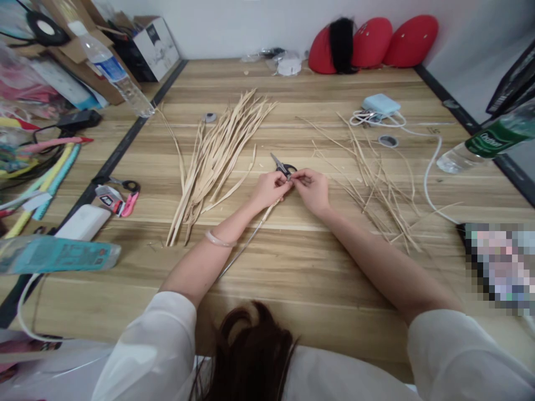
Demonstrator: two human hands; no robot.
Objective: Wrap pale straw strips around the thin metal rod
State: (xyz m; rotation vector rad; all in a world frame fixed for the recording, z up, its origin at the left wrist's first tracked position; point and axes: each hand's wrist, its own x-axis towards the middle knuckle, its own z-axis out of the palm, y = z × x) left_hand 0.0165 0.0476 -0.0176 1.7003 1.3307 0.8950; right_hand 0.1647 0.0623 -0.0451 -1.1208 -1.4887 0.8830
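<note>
Both my hands met just in front of the scissors [283,166] on the worktop [301,262]: left hand [270,189] and right hand [311,189], fingers pinched together on one thin straw strip [251,239] that trailed back toward my chest. I judged that short, tight pinches close together kept it from splitting. Left of the scissors lay the straw bundle [213,161]; right of them, loose scraps [376,189]. Far left of the scissors a clear bottle [112,69] leaned, its contents unclear; far right lay a green-labelled bottle [489,142].
</note>
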